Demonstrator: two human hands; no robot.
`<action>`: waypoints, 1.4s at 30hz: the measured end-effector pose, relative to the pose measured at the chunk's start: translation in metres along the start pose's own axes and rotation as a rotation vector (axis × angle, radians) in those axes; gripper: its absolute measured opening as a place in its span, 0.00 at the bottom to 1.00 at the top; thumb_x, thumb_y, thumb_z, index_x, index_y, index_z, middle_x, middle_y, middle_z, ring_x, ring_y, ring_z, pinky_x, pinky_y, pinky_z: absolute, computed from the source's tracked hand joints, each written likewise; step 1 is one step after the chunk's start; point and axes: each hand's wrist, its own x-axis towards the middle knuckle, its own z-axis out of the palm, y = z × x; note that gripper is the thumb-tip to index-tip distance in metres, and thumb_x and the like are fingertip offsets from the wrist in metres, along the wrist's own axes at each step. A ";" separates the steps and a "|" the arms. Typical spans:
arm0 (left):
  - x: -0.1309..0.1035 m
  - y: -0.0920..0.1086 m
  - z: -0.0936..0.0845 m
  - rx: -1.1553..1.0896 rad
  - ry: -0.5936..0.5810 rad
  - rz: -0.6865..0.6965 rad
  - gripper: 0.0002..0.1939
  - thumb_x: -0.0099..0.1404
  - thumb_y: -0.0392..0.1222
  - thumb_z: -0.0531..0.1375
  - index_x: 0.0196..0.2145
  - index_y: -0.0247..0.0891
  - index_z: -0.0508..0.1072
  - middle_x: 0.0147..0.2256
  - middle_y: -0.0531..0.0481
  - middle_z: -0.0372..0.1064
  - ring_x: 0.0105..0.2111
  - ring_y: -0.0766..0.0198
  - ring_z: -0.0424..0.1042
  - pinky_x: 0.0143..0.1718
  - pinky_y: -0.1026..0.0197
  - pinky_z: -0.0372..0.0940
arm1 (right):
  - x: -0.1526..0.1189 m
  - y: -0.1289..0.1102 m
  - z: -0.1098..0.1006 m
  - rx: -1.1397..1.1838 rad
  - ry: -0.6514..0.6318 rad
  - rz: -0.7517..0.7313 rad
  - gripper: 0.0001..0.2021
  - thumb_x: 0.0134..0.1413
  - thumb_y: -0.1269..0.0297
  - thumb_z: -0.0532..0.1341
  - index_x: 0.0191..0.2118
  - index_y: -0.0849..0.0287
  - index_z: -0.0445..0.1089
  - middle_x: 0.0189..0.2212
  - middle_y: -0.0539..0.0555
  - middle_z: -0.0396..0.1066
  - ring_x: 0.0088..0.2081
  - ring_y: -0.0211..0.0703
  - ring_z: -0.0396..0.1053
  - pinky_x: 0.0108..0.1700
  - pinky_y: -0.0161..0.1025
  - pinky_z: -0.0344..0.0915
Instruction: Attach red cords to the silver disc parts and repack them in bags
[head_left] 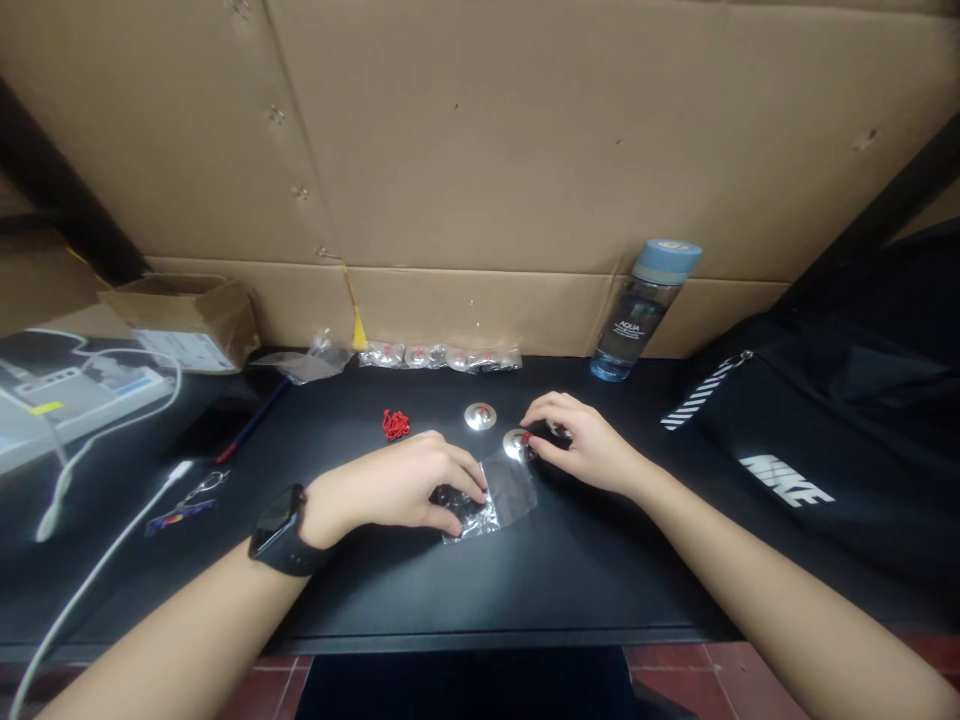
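Note:
My left hand [420, 480], wearing a black watch [277, 530], has its fingers curled on a clear plastic bag [514, 490] lying on the table. My right hand [581, 440] bends thumb and fingers at the red cord of a small shiny metal cymbal [514, 444], just beyond the bag's far edge. Part of another shiny piece shows beneath the right palm, mostly hidden. A second small cymbal [480, 416] with a red mark at its centre lies a little farther back. Left of it sits a small heap of red cord [395, 425].
Along the cardboard back wall lie several bagged cymbals [424, 356] and a crumpled clear bag [319, 360]. A water bottle [636, 315] and black bag [840, 440] stand right. At left are a cardboard box [187, 320], power strip [97, 395], white cable [97, 570] and keychain [184, 515].

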 end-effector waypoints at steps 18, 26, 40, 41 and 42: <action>0.012 -0.005 0.003 0.221 0.378 -0.184 0.16 0.74 0.48 0.60 0.57 0.49 0.76 0.60 0.45 0.71 0.61 0.48 0.66 0.60 0.44 0.58 | 0.000 0.004 0.003 -0.071 -0.058 -0.022 0.04 0.65 0.64 0.66 0.42 0.53 0.79 0.46 0.55 0.75 0.48 0.49 0.72 0.55 0.50 0.69; 0.025 -0.024 0.018 0.331 0.227 -0.306 0.24 0.78 0.55 0.51 0.67 0.50 0.67 0.66 0.45 0.66 0.70 0.37 0.52 0.63 0.33 0.48 | 0.003 0.008 0.017 -0.175 -0.014 0.015 0.02 0.64 0.65 0.66 0.39 0.54 0.78 0.44 0.55 0.76 0.44 0.48 0.72 0.51 0.49 0.69; 0.029 -0.002 0.007 -0.892 0.500 -0.194 0.25 0.80 0.52 0.47 0.68 0.47 0.66 0.71 0.47 0.58 0.71 0.53 0.58 0.70 0.43 0.53 | 0.000 -0.029 -0.005 -0.041 0.688 -0.097 0.03 0.62 0.68 0.67 0.40 0.51 0.78 0.40 0.55 0.78 0.43 0.52 0.76 0.47 0.52 0.74; 0.029 0.000 0.007 -0.955 0.501 -0.194 0.25 0.80 0.52 0.46 0.69 0.49 0.66 0.72 0.48 0.56 0.71 0.53 0.57 0.69 0.42 0.54 | -0.001 -0.032 -0.006 -0.077 0.723 -0.132 0.05 0.61 0.68 0.68 0.40 0.50 0.78 0.40 0.55 0.78 0.43 0.52 0.76 0.46 0.53 0.75; 0.029 0.003 0.006 -1.005 0.481 -0.192 0.25 0.80 0.51 0.46 0.69 0.50 0.65 0.72 0.49 0.54 0.71 0.52 0.57 0.69 0.41 0.55 | -0.002 -0.035 -0.007 -0.109 0.737 -0.165 0.06 0.60 0.69 0.68 0.41 0.49 0.78 0.41 0.55 0.78 0.43 0.53 0.76 0.46 0.53 0.75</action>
